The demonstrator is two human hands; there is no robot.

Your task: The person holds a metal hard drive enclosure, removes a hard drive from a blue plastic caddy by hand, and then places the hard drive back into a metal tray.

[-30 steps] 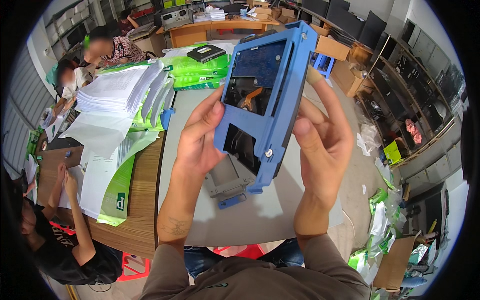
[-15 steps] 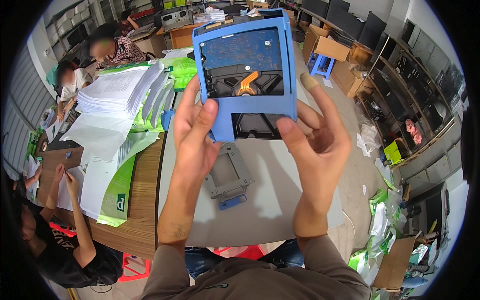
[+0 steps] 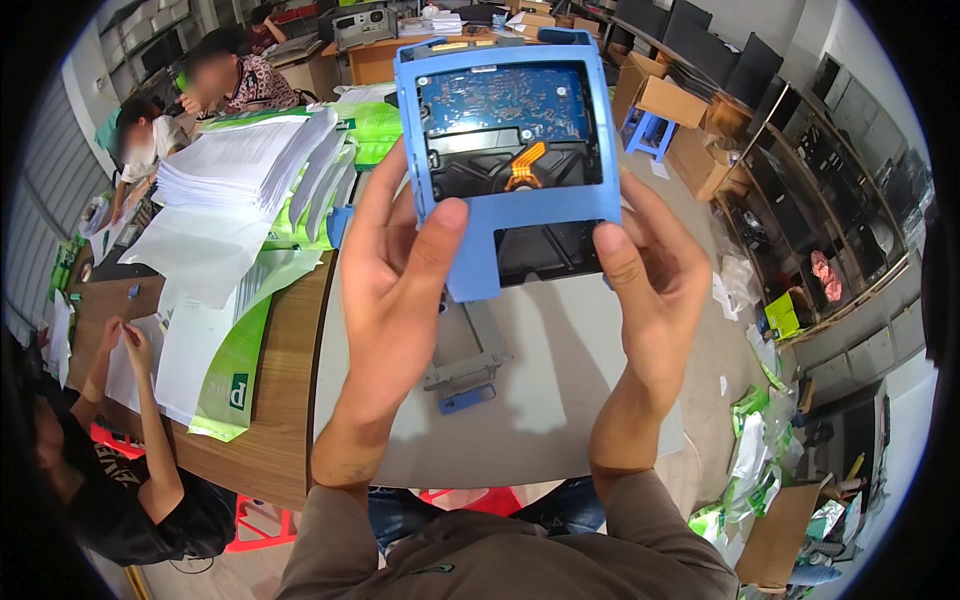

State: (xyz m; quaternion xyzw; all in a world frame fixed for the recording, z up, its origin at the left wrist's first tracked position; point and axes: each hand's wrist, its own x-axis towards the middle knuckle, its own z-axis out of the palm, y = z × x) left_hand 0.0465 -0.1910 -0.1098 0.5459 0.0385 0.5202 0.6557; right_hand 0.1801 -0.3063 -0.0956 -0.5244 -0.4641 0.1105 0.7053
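Raised over the table is a hard drive [image 3: 500, 105] set in a blue plastic caddy [image 3: 535, 208]. Its circuit board and an orange ribbon show through the caddy's opening. My left hand [image 3: 395, 275] grips the lower left side, thumb on the front. On the opposite side my right hand [image 3: 655, 290] holds the edge, its thumb at the lower right corner and its fingers behind. Below, a grey metal bracket [image 3: 480, 365] with a blue tab [image 3: 466, 399] lies on the table, partly hidden by my left hand and the caddy.
My light grey table [image 3: 560, 420] adjoins a wooden desk [image 3: 275, 440] bearing stacked papers [image 3: 240, 165] and green-white wrappers. Several people sit along the left; one near person's hands [image 3: 128, 345] are close together. At right stand a shelf rack [image 3: 790, 200], cartons and scattered wrappers.
The caddy with its drive has moved slightly right and down. My right fingers, spread apart before, now wrap round its right side.
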